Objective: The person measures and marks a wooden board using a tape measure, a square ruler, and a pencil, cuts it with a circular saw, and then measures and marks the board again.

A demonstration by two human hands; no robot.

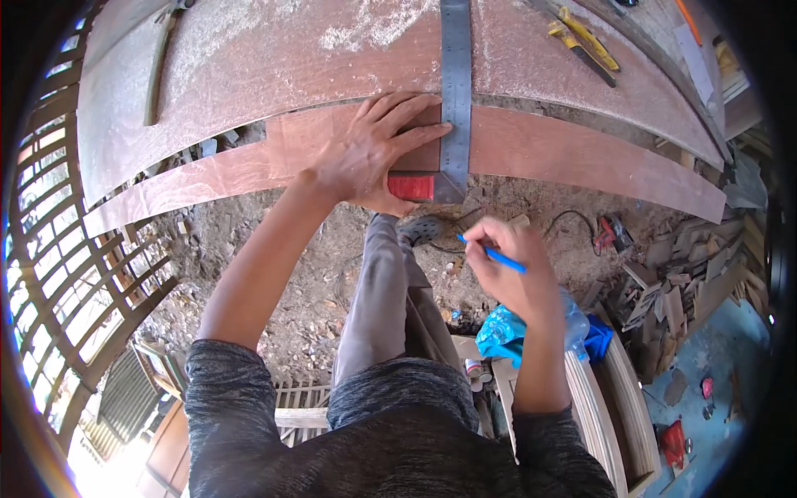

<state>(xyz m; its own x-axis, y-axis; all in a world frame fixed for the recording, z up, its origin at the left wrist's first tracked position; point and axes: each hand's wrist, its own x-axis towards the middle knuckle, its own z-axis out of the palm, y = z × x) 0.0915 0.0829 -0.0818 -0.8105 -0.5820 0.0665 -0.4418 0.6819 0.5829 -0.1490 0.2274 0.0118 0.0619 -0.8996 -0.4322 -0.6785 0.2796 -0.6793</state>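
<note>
My left hand (369,149) lies spread on a reddish plywood strip (581,149). Its fingertips touch the blade of a metal try square (456,83), and the thumb rests along the square's red-marked stock (413,187). The stock sits at the strip's near edge, with the blade running across the strip onto the big board beyond. To the right and nearer to me, my right hand (515,266) is closed around a blue pen (504,260). Its tip points up and left, apart from the wood.
A dusty plywood board (249,66) spans the far side, bearing a hammer (158,75) and yellow-handled pliers (585,46). Wood offcuts (664,282) are piled at right, near a red-and-black tool (613,235) with a cable. Slatted bamboo (58,207) stands at left.
</note>
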